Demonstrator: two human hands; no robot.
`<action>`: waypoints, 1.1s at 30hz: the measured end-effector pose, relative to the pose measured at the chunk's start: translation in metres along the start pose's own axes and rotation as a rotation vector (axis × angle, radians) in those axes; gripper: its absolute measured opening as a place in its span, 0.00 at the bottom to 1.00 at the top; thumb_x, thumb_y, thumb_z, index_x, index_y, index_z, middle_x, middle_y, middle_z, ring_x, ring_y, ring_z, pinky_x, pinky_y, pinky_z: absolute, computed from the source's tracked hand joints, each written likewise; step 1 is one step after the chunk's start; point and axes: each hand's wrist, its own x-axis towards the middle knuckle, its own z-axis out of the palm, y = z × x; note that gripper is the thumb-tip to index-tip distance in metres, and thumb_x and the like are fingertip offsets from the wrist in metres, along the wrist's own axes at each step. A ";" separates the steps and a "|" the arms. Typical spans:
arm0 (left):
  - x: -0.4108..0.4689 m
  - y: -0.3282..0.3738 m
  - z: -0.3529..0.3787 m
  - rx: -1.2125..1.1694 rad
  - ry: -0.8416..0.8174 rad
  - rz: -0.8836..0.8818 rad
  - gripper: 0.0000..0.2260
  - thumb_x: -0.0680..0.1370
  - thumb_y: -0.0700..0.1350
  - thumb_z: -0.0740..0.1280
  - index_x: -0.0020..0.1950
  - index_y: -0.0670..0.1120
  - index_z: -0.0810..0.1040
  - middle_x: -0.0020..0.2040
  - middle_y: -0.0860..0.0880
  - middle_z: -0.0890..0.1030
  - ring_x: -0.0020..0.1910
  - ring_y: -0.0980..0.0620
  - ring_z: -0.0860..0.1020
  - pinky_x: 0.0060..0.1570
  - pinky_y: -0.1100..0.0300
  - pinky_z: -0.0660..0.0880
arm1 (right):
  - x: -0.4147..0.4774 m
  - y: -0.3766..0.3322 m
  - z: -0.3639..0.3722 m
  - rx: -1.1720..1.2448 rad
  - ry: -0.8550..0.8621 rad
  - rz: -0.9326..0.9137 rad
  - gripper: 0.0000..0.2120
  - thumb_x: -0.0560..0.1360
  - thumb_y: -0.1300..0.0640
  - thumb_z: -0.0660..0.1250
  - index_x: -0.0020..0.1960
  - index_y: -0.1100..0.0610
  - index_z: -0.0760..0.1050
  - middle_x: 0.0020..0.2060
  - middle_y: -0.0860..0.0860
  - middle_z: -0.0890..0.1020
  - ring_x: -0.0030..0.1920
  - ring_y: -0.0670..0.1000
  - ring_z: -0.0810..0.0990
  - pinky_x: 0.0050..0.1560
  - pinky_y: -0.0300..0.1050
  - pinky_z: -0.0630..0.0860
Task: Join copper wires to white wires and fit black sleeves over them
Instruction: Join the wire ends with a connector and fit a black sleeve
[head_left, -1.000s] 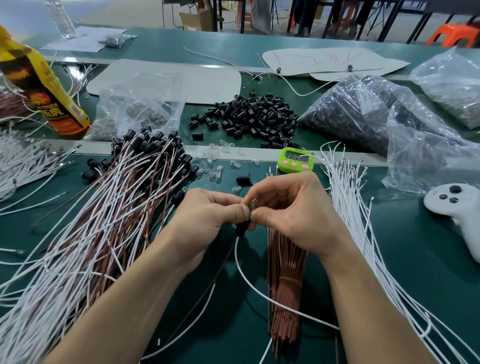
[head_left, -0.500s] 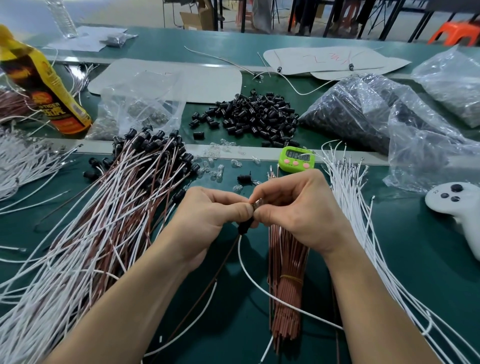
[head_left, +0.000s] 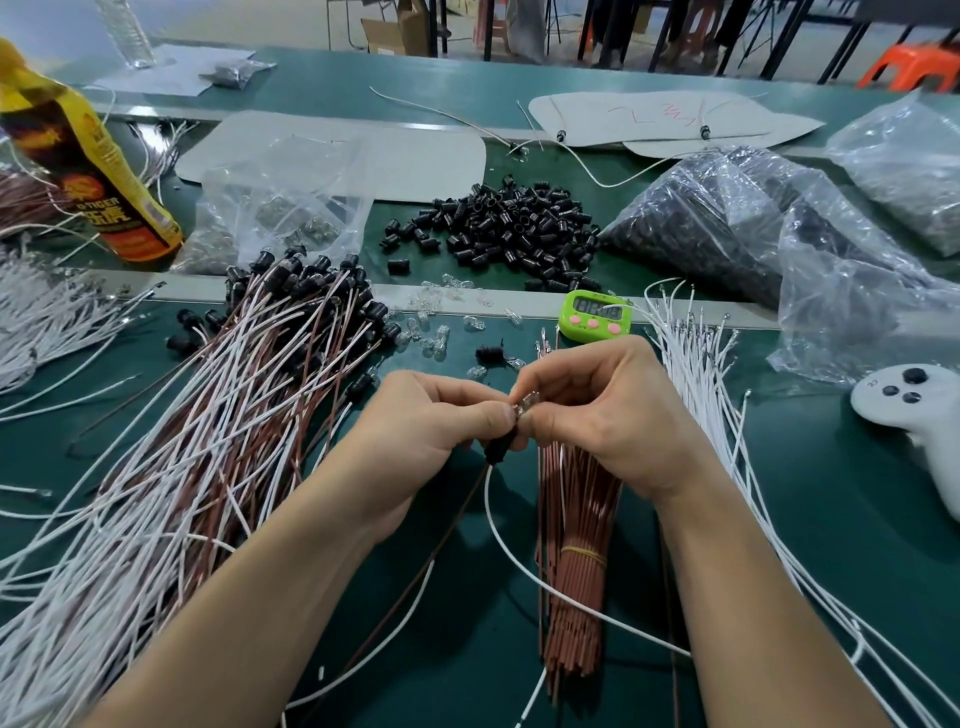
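**Grip pinched tight: two hands on one short black plastic sleeve (head_left: 497, 451)**

The grip is narrow on both sides. The left hand (head_left: 431, 423) pinches the upper end of the sleeve between thumb and forefinger. The right hand (head_left: 610, 421) meets it fingertip to fingertip, nipping a small glinting clear piece (head_left: 525, 402) at the sleeve's top. I cannot tell how far that piece sits inside.

The sleeve hangs just above the green tabletop (head_left: 810, 519), between the wrists. Its long axis leans, with the top towards the fingertips and the open bottom towards the person.

Two leads leave that bottom. One thin white wire (head_left: 511, 553) curves down and to the right. One thin copper-brown wire (head_left: 434, 558) runs down and to the left.

For writing, I read "TIGER" on the tilted yellow bottle (head_left: 91, 156). The red scrawl on the far grey card sheet (head_left: 670, 117) is not legible, and the digits on the lime-green timer (head_left: 593, 316) are too blurred to read.

I count one sleeve in hand and one bundle of copper wires (head_left: 576, 587) held by a yellow band. There is one white game controller (head_left: 919, 415), and the timer has three pink buttons.

The loose heap of black sleeves (head_left: 498, 223), the fan of loose white wires (head_left: 727, 415) and the pile of sleeved wire pairs (head_left: 208, 415) are each too many to count.
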 end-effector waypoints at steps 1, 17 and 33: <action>0.000 0.000 0.000 -0.002 0.009 0.007 0.04 0.76 0.36 0.73 0.45 0.40 0.88 0.41 0.39 0.86 0.40 0.52 0.83 0.44 0.64 0.77 | 0.000 0.000 0.000 0.002 -0.004 0.002 0.11 0.67 0.73 0.73 0.42 0.59 0.85 0.33 0.57 0.86 0.34 0.56 0.86 0.36 0.43 0.80; 0.004 0.004 0.009 -0.106 0.355 0.157 0.10 0.72 0.34 0.76 0.35 0.48 0.88 0.35 0.47 0.86 0.34 0.58 0.81 0.37 0.70 0.75 | 0.002 -0.001 0.027 0.039 0.247 0.219 0.04 0.69 0.60 0.76 0.38 0.51 0.86 0.31 0.53 0.85 0.28 0.50 0.82 0.27 0.36 0.71; 0.001 0.008 0.011 -0.083 0.446 0.257 0.14 0.73 0.33 0.75 0.33 0.51 0.87 0.32 0.51 0.85 0.32 0.60 0.81 0.38 0.69 0.76 | 0.004 -0.002 0.043 0.221 0.377 0.163 0.10 0.72 0.69 0.75 0.37 0.56 0.85 0.28 0.54 0.83 0.24 0.48 0.74 0.26 0.33 0.68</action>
